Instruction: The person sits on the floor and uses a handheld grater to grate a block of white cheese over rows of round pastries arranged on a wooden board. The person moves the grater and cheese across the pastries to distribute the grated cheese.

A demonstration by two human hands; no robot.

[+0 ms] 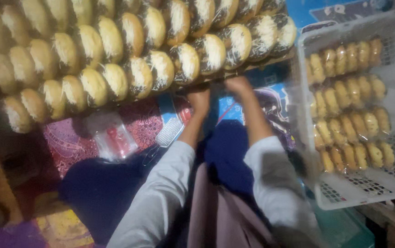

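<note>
Both hands, left hand (200,98) and right hand (238,85), touch the near edge of the bun tray (252,65) just above them; grip state unclear.

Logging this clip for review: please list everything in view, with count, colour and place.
Topped buns: dozens, golden with pale shreds, in rows on a tray, upper left.
Dark-coated buns: a few, right end of the rows.
Crate: one, white lattice plastic, right.
Small pastries: several rows, golden, inside the crate.
Grater: one, metal, below the tray.
Clear plastic bag: one, red items inside, on patterned cloth.
Left hand: at the tray's edge, grey sleeve.
Right hand: at the tray's edge, grey sleeve.
</note>
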